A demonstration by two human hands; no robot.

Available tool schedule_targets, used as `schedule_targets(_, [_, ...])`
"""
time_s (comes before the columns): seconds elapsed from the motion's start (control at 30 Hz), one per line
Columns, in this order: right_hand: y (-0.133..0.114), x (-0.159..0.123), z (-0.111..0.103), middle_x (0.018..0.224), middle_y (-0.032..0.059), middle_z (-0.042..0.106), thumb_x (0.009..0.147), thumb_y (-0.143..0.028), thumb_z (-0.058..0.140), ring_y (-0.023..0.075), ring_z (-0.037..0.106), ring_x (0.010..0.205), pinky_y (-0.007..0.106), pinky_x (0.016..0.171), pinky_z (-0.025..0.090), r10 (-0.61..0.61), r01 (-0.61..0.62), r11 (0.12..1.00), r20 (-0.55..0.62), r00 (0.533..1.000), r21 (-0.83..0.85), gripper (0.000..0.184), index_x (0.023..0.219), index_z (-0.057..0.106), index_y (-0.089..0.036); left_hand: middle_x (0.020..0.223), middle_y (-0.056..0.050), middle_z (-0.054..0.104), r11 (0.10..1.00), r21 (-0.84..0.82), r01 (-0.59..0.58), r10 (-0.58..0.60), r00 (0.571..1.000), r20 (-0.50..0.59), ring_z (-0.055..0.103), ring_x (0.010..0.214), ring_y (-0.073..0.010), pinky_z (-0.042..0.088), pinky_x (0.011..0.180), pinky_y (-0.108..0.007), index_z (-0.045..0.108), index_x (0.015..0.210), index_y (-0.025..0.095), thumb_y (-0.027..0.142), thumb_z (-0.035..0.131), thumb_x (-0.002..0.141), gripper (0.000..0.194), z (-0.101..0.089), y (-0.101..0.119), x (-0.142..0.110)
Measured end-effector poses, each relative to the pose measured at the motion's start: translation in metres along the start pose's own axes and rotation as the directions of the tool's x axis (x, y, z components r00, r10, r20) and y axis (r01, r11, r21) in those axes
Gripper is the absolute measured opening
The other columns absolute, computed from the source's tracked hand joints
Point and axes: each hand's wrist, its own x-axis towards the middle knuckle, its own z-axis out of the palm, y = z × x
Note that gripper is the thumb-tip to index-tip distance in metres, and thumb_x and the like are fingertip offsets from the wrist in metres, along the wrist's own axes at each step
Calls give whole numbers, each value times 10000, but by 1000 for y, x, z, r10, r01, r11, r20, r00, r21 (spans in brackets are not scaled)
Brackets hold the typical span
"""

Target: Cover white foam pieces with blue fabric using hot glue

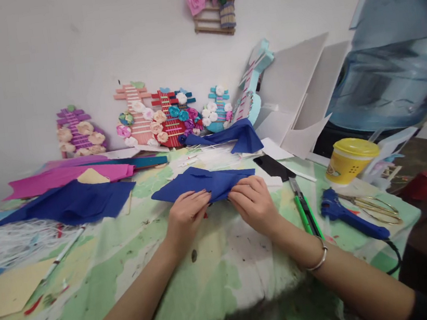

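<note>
Clock positions are read from the blue sheet point(196, 182), with twelve o'clock pointing away from the person. The sheet lies on the patterned tablecloth point(227, 263), at twelve o'clock from the pair of hands. Its long axis runs roughly from nine to three o'clock, across the forearms' line of reach, and its near edge faces the person. The left hand point(185, 213) meets this edge at about seven o'clock and the right hand point(256, 201) at about four; both touch it, so neither is appreciably nearer. The fingers of each hand are closed on the edge in a pinch, close together but apart; the right thumb is hidden, and how firmly either hand presses cannot be told. Farther out, a second blue piece point(73, 202) spreads at nine o'clock, and a third point(248, 137) lies bent at one o'clock. Small decorated instrument shapes point(172, 121) stand near the wall between ten and one o'clock. At three o'clock is a yellow tub point(349, 162); toward four o'clock are the green utility knife point(303, 213), just beside the right forearm, and, beyond it, the blue glue gun point(357, 221).
</note>
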Motion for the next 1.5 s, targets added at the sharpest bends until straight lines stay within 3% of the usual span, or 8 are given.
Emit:
schedule_targets(0.1, [3,-2,-1,904,66,679,843,-77,542,203,550,913,399,821,418,-28,25,998,-55,998,-50,150,907,626,-183,1000,-30,723,1000,-20,12,-12,1000,-19,666,976,-175,473,922,-347,661,1038,220,123,539,868,231,-2,1,0])
schedule_targets(0.33, [4,-5,0,950,90,685,865,-55,479,192,581,925,384,856,451,-105,105,994,8,994,-9,229,1002,629,-161,965,-29,727,993,-110,38,-46,996,-73,675,939,-167,479,943,-360,664,1008,214,92,556,852,226,-3,2,1])
schedule_targets(0.57, [3,-8,2,945,124,682,879,-60,450,211,586,899,354,792,490,-96,97,995,50,994,-18,227,998,635,-113,982,-21,722,994,-104,25,-28,999,-28,664,969,-171,456,976,-383,660,1021,225,97,537,859,241,-4,0,-3])
schedule_targets(0.77, [3,-6,4,999,124,669,908,-83,402,216,572,945,374,835,468,-67,66,998,129,989,16,262,1064,606,-131,988,-32,720,998,-69,12,-15,999,-32,664,963,-172,474,943,-362,654,1039,218,94,547,853,248,-5,-1,-4])
schedule_targets(0.9, [3,-4,5,927,118,670,906,-91,397,213,572,923,368,858,449,-49,40,998,181,982,49,258,1077,589,-116,982,-46,720,999,-43,-26,25,999,-38,665,950,-170,495,887,-339,651,1023,207,77,562,840,241,-4,-2,-5])
schedule_targets(1.1, [8,-5,8,861,98,663,854,-31,381,200,566,814,384,884,410,118,-128,991,198,973,40,323,1123,548,-96,989,-53,720,998,-18,-65,64,998,-28,672,936,-178,487,907,-365,651,983,206,87,574,836,204,-4,-1,-5])
schedule_targets(1.33, [15,3,0,1077,129,616,745,-109,582,287,495,1042,438,904,358,341,-349,936,134,930,36,448,1183,491,-121,958,-42,723,998,-49,-27,24,998,-55,672,921,-173,499,900,-367,650,991,216,81,583,825,224,-5,-2,-5])
schedule_targets(1.5, [19,6,-4,1197,122,594,755,-107,619,296,480,1117,454,919,334,327,-357,929,237,915,95,465,1198,496,-174,998,-52,714,997,-44,-57,57,998,5,669,943,-172,491,936,-379,643,996,207,90,576,825,218,-7,-1,-6])
